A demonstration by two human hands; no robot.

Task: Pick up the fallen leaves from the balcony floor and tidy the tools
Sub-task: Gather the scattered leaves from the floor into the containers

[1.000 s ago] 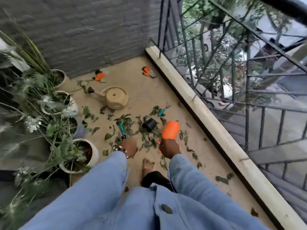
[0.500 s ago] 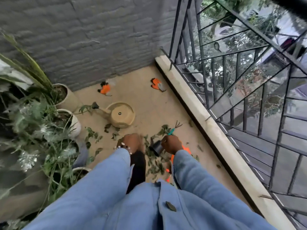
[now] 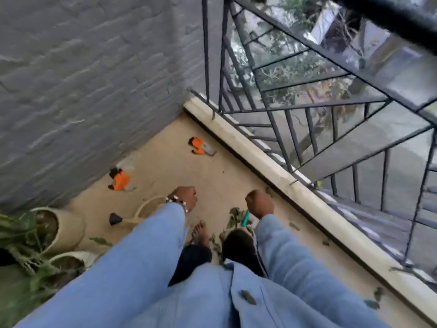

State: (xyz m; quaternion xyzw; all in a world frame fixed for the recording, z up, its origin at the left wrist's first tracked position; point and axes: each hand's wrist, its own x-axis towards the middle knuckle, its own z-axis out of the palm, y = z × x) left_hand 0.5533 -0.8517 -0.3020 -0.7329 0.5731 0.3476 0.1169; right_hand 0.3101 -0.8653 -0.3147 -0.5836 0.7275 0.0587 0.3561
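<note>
My left hand (image 3: 185, 197) hovers above the tan balcony floor (image 3: 170, 162) with its fingers curled and nothing visible in it. My right hand (image 3: 260, 204) is also curled, its back toward me and its palm hidden. A teal tool handle (image 3: 246, 217) pokes out just below it, and I cannot tell whether the hand holds it. Fallen green leaves (image 3: 233, 215) lie piled by my bare foot (image 3: 199, 233). Two orange gloves lie further off, one (image 3: 120, 179) near the wall and one (image 3: 198, 146) near the curb.
A beige watering can (image 3: 142, 210) lies left of my left hand, partly hidden by my sleeve. Potted plants (image 3: 61, 227) crowd the left edge. A grey brick wall (image 3: 82, 91) closes the far side. A concrete curb (image 3: 272, 166) with a black metal railing (image 3: 295, 110) runs along the right. Scattered leaves (image 3: 294, 226) lie by the curb.
The view has lifted and swung toward the corner. Both hands have risen from the leaf pile. The orange and black pots seen at my right hand are out of sight.
</note>
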